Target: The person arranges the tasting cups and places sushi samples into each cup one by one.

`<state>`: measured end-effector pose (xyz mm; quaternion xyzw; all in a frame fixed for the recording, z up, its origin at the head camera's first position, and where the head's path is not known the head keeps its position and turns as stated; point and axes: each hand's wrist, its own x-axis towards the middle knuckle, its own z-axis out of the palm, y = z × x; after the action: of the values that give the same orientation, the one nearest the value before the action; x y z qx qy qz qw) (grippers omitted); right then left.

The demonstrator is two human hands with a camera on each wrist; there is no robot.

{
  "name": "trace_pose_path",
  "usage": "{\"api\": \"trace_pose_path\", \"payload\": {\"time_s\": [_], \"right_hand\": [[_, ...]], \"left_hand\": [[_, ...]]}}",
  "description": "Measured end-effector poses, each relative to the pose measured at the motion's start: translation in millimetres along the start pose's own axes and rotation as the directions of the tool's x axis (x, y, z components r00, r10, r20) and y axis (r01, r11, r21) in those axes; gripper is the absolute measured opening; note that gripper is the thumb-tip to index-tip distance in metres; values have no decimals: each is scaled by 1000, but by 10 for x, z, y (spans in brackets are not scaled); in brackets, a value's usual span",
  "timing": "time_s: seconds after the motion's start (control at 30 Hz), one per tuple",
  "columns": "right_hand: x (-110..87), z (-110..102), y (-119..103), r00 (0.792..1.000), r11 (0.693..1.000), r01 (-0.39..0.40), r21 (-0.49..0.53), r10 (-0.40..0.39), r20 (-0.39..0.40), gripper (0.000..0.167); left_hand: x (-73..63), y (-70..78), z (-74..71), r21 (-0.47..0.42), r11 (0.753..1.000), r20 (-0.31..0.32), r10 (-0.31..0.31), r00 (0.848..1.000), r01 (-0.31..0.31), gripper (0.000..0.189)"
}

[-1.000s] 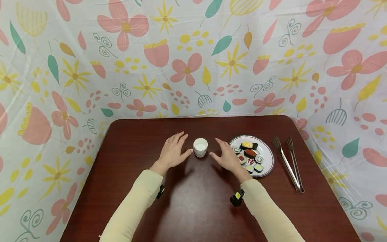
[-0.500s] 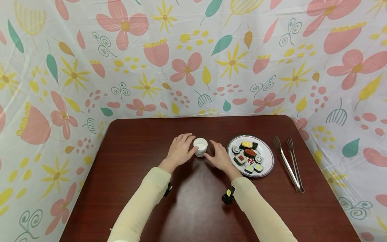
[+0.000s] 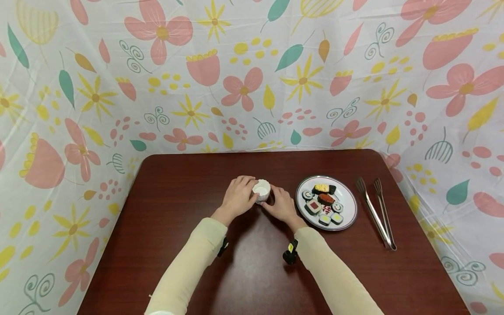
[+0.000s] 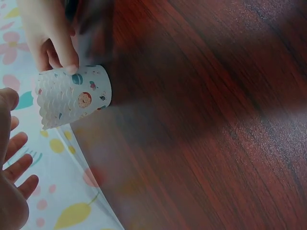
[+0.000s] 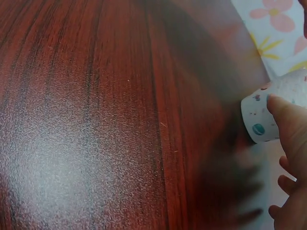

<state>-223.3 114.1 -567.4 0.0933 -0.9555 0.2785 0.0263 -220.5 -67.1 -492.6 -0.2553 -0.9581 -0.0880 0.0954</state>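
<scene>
A short stack of white paper baking cups (image 3: pixel 263 187) with scalloped rims stands on the table between the hands. Small printed pictures, a doughnut among them, show on the outer paper cup (image 4: pixel 85 99). My right hand (image 3: pixel 282 205) holds the stack from its right side; in the right wrist view the thumb (image 5: pixel 283 112) lies on its wall, with the other fingers partly hidden. Left of the stack, my left hand (image 3: pixel 237 196) curves loosely, thumb overlapping the cup in the head view. In the left wrist view, the left fingers (image 4: pixel 19 163) are spread and apart from the cups.
To the right, a round white plate (image 3: pixel 350 214) carries several sushi pieces (image 3: pixel 325 199). Beyond it lie metal tongs (image 3: pixel 378 216), legs apart. The dark red-brown table (image 3: pixel 185 188) ends at a flower-patterned cloth (image 3: pixel 244 109) behind and at the sides.
Both hands have come inward from either side to the paper cups, and the right thumb has reached them. The plate is now uncovered by the right hand. Plate and tongs have not moved.
</scene>
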Motion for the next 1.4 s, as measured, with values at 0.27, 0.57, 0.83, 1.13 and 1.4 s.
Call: {"api": "trace_pose_path", "payload": {"time_s": [0.27,0.57,0.83,1.13,1.4], "right_hand": [[-3,55,-24,1000,1000,-13,-3,13,-9,69],[26,129,-9,998,998,-59,-7,59,24,71],[76,157,-31,994,994,-103,28,102,27,68],[38,189,-14,997,996,-71,48,70,28,65],[-99,202,17,1000,999,28,29,-28,-5,66]], "left_hand": [[14,33,68,40,999,19,16,1000,-16,35],[25,81,94,76,996,17,49,999,-50,30],[18,91,153,110,990,-42,98,994,-92,22],[-29,81,232,163,976,-88,161,983,-145,18],[-68,123,245,182,959,-76,233,970,-216,16]]}}
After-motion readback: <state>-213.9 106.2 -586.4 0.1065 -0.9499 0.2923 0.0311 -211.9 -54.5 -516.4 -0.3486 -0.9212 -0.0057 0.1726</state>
